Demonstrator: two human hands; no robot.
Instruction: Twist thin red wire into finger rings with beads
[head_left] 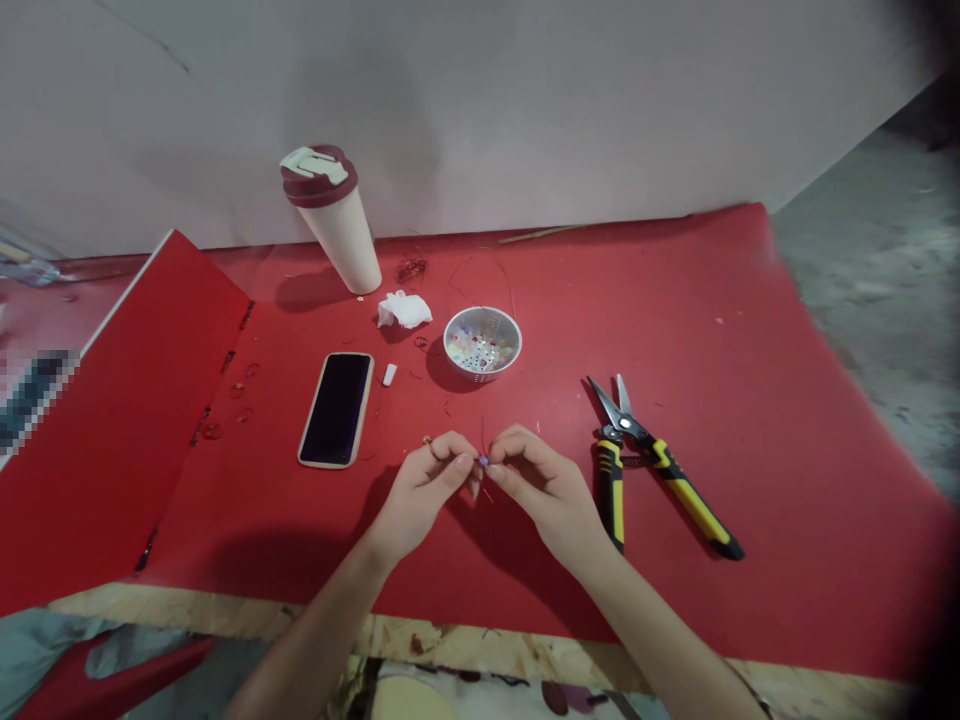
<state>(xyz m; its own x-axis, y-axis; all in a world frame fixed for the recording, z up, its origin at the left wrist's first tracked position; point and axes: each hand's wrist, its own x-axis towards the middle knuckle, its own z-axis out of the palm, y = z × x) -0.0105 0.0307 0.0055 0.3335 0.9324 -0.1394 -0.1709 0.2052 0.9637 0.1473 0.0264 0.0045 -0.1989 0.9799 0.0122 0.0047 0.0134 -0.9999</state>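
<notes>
Between my fingertips is a small purple bead [484, 461] with thin red thread [484, 432] standing up from it. My left hand [431, 485] is closed in a pinch at the bead's left side and wears a ring on one finger. From the other side my right hand [544, 490] pinches at the same bead and its thread. Just beyond both hands stands a small white perforated bowl [482, 372] holding loose beads of mixed colours. Yellow-and-black shears [626, 425] lie with blades apart to the right of my right hand.
A dark-screened phone [337, 410] lies left of my hands. Behind it stand a lidded cream cup [341, 235] and a crumpled tissue [405, 309]. A tangle of red thread [411, 270] and several small rings lie about. An upright red board [127, 400] borders the left.
</notes>
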